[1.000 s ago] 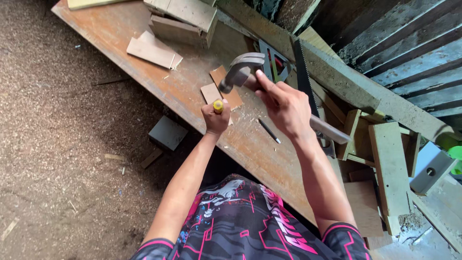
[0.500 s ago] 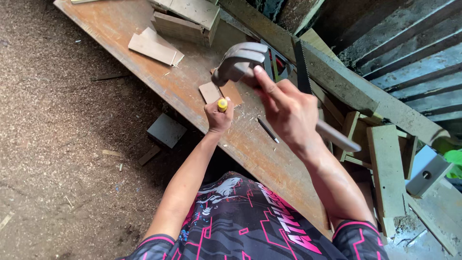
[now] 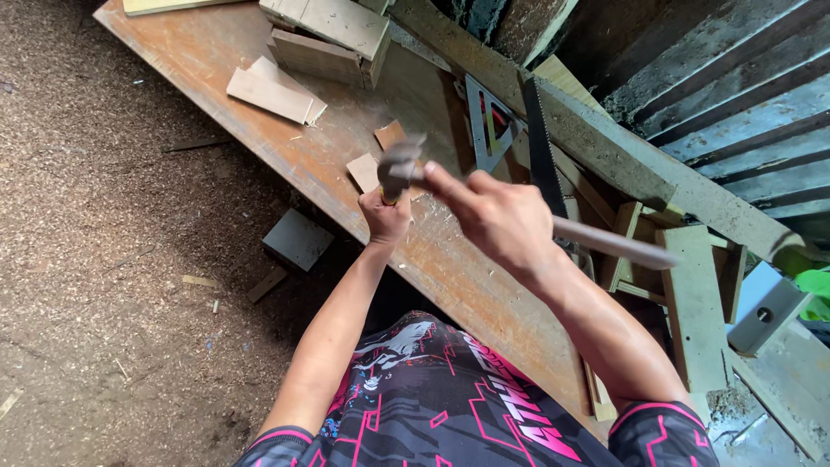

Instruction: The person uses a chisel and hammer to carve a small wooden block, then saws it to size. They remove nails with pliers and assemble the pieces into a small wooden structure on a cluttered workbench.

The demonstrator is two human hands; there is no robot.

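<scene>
The hammer (image 3: 399, 166) is blurred, its head just above the left hand (image 3: 386, 216), with its wooden handle running back through the right hand (image 3: 497, 216), which is clenched around it. The left hand is closed in a fist around a small yellow-tipped tool (image 3: 386, 200) standing on the bench (image 3: 285, 147), beside two small wood scraps (image 3: 364, 171). A handsaw (image 3: 541, 147) and metal square (image 3: 487, 121) lie further back.

My hammer (image 3: 399, 166) is hanging just above my left hand (image 3: 386, 216) on the bench (image 3: 467, 277); the saw (image 3: 543, 156) and square (image 3: 488, 121) are lying behind.
</scene>
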